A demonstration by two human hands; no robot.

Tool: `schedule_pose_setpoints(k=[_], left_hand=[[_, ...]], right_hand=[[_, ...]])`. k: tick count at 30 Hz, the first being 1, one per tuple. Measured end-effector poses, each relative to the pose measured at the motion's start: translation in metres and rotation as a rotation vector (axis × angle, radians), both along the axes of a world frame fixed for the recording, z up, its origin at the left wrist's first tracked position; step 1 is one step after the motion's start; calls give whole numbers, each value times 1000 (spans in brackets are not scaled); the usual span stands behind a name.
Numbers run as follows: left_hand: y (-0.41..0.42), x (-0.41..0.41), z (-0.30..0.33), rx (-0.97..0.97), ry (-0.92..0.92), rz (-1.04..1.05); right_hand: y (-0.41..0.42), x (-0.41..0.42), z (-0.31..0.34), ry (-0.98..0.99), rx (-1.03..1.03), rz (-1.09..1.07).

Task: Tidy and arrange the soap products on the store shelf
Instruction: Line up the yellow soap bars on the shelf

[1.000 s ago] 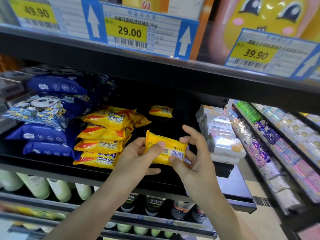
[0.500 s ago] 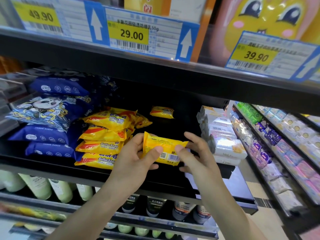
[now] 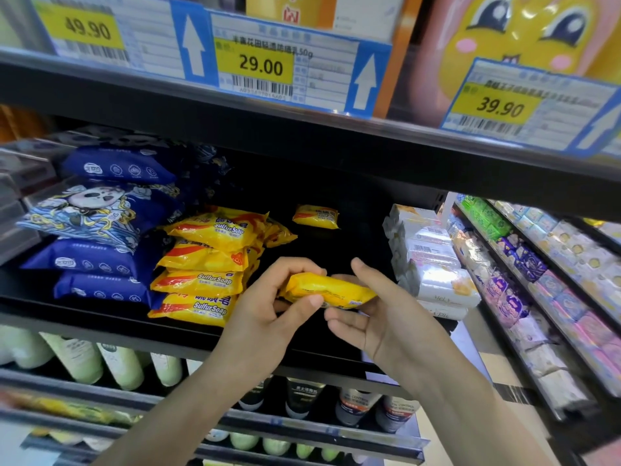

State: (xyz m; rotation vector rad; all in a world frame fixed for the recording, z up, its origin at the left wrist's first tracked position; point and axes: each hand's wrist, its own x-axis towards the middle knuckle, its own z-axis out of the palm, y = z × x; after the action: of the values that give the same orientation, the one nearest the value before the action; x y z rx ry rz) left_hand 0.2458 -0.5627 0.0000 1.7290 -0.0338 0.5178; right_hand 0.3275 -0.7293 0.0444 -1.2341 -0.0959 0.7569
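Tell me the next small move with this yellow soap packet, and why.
Probably lower the yellow packet, held by the left hand and right hand, onto the bare black shelf just right of the Sulfur Soap stack. That spot is open, and a lone matching packet sits behind it.

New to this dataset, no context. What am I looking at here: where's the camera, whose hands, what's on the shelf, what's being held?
No robot: a person wears one head camera, looking forward and down at their own hands. The left hand and right hand together hold a yellow soap pack in front of a black shelf. On the shelf sit a stack of yellow Sulfur Soap packs, one lone yellow pack further back, blue packs to the left, and white packs to the right. Price tags hang above.
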Motion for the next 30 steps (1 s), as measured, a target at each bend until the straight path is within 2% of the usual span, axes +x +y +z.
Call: schedule_pose_setpoints(k=[5,9,15,17,19,24,30], left_hand=[[1,-3,1,-3,13,6],[2,-5,0,-14,48,7],[4,-3,4,-338,211,-110],[5,2,5,-512,261,-132],[6,5,9,-595,320,-128],[7,12,15,-677,422,-80],[6,9,15,-566,395,-104]], right_hand=[[1,2,-3,70,63,-52],[-1,2,-5,4,50,-92],[-4,1,-9,-150,48,-116],[-5,0,-10,-243,19,-115],[-7,-1,-12,-343,-14,-110],[-9,-5,-18,-539,-86,-75],[-11,-7,-22,-721,-108,-62]])
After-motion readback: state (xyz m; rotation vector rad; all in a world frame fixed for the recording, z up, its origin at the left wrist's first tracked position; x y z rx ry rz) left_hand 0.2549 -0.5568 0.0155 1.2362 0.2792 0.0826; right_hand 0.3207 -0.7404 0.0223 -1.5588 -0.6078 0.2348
